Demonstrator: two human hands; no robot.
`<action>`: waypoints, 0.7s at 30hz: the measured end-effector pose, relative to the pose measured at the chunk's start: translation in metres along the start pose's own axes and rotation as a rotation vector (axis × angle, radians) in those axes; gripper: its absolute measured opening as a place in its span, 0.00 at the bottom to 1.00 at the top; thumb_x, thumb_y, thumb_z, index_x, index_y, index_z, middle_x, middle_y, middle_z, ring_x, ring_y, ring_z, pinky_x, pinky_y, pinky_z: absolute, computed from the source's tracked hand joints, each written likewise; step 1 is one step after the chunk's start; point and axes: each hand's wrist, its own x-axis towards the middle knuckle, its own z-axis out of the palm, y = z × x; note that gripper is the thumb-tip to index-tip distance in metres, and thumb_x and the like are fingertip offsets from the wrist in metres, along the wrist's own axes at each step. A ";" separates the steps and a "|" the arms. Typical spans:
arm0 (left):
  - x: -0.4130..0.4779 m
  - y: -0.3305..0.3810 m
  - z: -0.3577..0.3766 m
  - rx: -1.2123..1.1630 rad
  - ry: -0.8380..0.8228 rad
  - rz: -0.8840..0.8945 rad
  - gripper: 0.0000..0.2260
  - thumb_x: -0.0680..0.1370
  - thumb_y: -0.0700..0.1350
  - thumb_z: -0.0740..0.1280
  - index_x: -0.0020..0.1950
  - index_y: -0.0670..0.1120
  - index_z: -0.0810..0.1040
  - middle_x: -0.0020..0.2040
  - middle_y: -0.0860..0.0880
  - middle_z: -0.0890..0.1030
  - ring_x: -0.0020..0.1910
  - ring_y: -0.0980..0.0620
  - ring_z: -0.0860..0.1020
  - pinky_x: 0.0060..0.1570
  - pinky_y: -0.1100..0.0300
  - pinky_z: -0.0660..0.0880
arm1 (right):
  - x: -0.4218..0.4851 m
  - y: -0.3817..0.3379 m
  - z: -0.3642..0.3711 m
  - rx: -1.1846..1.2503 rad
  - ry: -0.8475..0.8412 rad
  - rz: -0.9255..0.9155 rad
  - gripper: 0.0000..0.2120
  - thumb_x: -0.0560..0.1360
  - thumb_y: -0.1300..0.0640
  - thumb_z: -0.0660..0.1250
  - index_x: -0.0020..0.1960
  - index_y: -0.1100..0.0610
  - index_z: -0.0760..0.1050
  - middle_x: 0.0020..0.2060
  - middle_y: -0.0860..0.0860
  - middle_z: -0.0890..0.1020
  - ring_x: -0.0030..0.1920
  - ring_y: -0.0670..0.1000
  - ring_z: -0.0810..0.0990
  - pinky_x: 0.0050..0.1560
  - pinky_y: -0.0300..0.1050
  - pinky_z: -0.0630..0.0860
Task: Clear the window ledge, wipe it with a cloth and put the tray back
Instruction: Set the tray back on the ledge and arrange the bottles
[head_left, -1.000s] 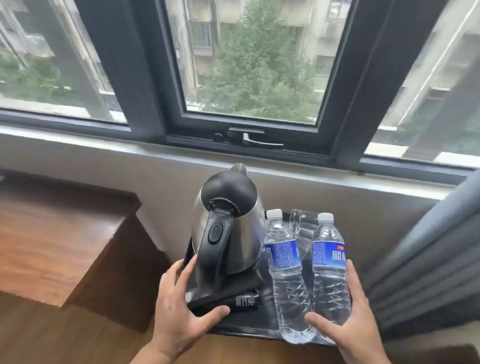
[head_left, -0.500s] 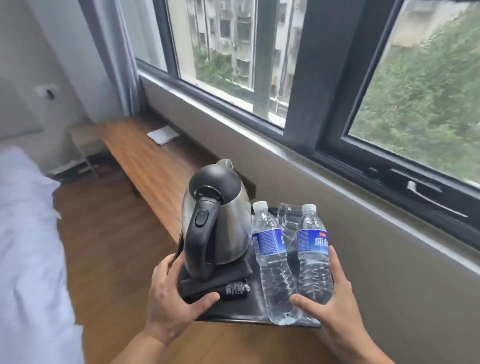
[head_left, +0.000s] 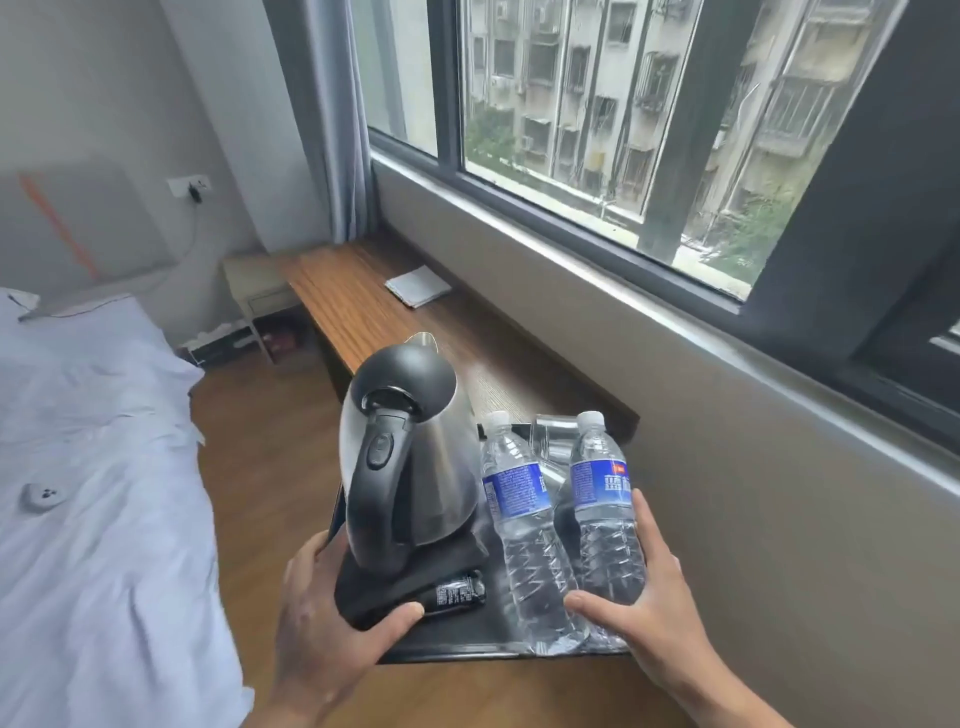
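Left hand (head_left: 332, 623) and right hand (head_left: 652, 618) clasp the loaded tray (head_left: 467, 643), now swung round to face the bench (head_left: 353, 312), apparently being carried clear.

left hand (head_left: 332, 613): lower centre, palm inward, grips tray (head_left: 457, 647) at its near left corner
left thumb: lies across the top, pointing right
left fingers: curled round the edge, tips hidden
left forearm: bare, enters from bottom edge
right hand (head_left: 652, 618): holds tray's near right corner
right thumb: points left, touching right bottle (head_left: 602, 499)
right fingers (head_left: 644, 525): up along the bottle's side
right forearm: bare, exits bottom right
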 end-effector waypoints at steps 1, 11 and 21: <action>0.014 -0.011 -0.008 0.001 -0.003 0.009 0.44 0.58 0.71 0.73 0.71 0.54 0.72 0.63 0.51 0.74 0.63 0.49 0.71 0.60 0.50 0.71 | 0.009 -0.006 0.015 0.005 0.005 0.000 0.63 0.51 0.31 0.82 0.78 0.26 0.50 0.70 0.34 0.71 0.71 0.46 0.66 0.67 0.52 0.67; 0.151 -0.105 -0.057 0.003 -0.036 0.032 0.44 0.59 0.71 0.73 0.72 0.55 0.73 0.64 0.53 0.72 0.65 0.50 0.69 0.63 0.51 0.71 | 0.110 -0.057 0.135 0.025 0.027 0.029 0.64 0.50 0.26 0.81 0.79 0.27 0.51 0.70 0.37 0.75 0.72 0.49 0.71 0.73 0.60 0.69; 0.292 -0.168 -0.061 0.006 0.007 0.042 0.45 0.58 0.71 0.74 0.72 0.66 0.61 0.65 0.53 0.72 0.64 0.53 0.70 0.60 0.55 0.71 | 0.260 -0.083 0.211 -0.054 -0.021 0.032 0.69 0.45 0.22 0.78 0.79 0.29 0.50 0.71 0.42 0.72 0.71 0.51 0.69 0.70 0.62 0.69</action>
